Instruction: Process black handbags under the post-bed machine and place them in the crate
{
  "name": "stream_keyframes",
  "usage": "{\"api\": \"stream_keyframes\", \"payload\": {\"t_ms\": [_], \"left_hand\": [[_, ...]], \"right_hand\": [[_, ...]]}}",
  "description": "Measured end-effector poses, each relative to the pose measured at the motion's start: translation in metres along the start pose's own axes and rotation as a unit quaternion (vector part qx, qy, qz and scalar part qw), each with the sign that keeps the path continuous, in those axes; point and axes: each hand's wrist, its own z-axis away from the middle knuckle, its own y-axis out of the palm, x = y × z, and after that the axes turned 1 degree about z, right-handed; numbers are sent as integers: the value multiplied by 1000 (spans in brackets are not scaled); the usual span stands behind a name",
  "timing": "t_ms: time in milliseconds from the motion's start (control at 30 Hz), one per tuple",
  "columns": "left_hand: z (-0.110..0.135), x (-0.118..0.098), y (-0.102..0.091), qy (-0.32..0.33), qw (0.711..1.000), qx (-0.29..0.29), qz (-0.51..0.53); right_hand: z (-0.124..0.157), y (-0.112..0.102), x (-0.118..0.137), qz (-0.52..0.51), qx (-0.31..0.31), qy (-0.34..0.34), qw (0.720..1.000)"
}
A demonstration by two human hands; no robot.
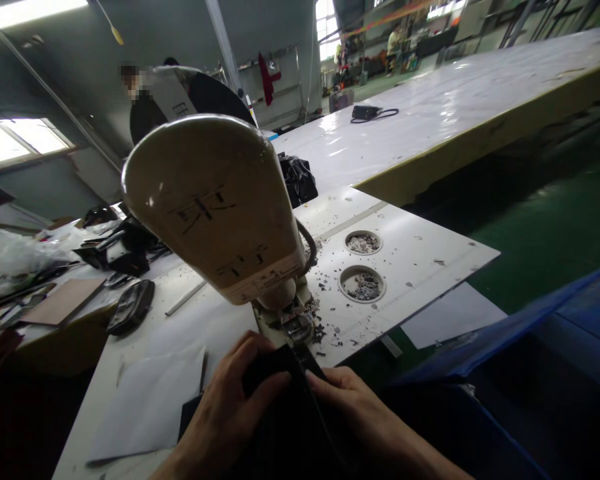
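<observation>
A black piece of material (287, 420), possibly leather or fabric, lies between my two hands just in front of a cream-coloured machine (220, 200) with a rounded head. My left hand (235, 393) grips it from the left, thumb on top. From the right, my right hand (355, 400) pinches its edge with thumb and fingers. The far end of the black piece reaches the small metal working part (297, 325) under the machine head. Its lower part fades into shadow, so its full shape is hidden.
Dark scraps lie in two round recesses (363, 285) of the white machine table (430, 243). A white sheet (150, 407) and a dark pouch (131, 307) are on the left. A blue bin (540, 333) stands at right. Behind, a long table (430, 120) bears a small black bag (366, 113).
</observation>
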Motion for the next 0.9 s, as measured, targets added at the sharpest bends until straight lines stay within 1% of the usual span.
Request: {"api": "stream_keyframes", "payload": {"t_ms": [100,167,300,400,567,700,767,900], "left_hand": [[-7,0,-6,-3,1000,8,-10],[-11,1,-10,-14,999,27,-9],[-20,8,-13,-24,998,53,0],[-26,14,-11,-25,999,29,0],[-34,23,-2,-24,998,-48,-22],[-36,28,7,-20,994,-106,-37],[-35,28,9,-15,992,-117,-42],[-32,29,8,-15,991,-112,-69]], "right_hand": [[-6,-2,5,12,-2,-8,1000],[-9,-3,7,7,-5,-6,1000],[-18,-3,6,-8,-32,7,999],[-24,-4,5,-7,-45,7,999],[-31,-7,11,4,-90,-9,996],[-35,-10,12,-11,-106,-22,994],[-38,-12,9,-14,-119,-17,993],[-42,-15,5,6,-135,-7,991]]}}
